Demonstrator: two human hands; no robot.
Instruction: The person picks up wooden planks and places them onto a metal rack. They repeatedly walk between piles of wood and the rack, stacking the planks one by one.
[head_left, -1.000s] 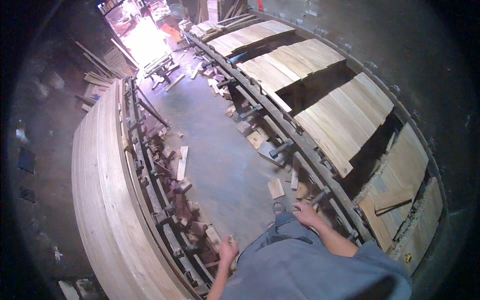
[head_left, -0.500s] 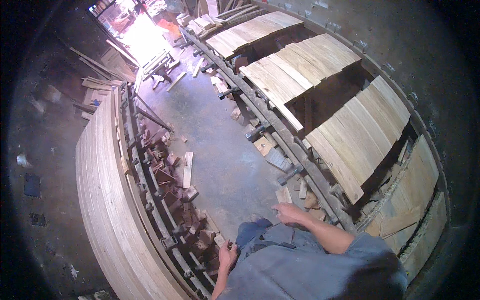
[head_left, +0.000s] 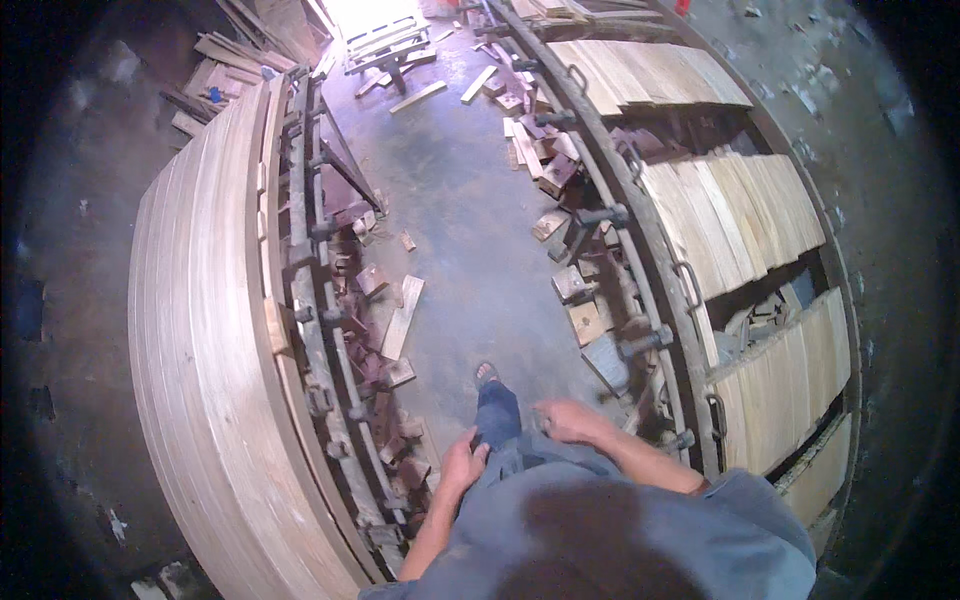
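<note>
My left hand (head_left: 463, 462) hangs by my left thigh, its thumb apart from the loosely bent fingers. It is open and holds nothing that I can see. My right hand (head_left: 570, 421) is in front of my right hip with its fingers curled in, slightly blurred; nothing shows in it. Nearest to my left hand is a long clamp rack (head_left: 325, 385) with metal bars, against a wide panel of pale wood strips (head_left: 205, 300). On my right runs another metal clamp frame (head_left: 655, 280), bearing panels of joined boards (head_left: 735, 215).
Wood offcuts (head_left: 402, 318) and small blocks (head_left: 575, 285) lie along both sides of the concrete aisle (head_left: 465, 250). A low wooden stand (head_left: 390, 50) is at the far end, by a bright opening. Planks (head_left: 225, 60) lean at the far left. Clamp handles (head_left: 605, 215) jut into the aisle.
The view has turned and moved forward along the aisle, and a foot now shows ahead. My right hand's fingers have curled in; my left hand has risen a little.
</note>
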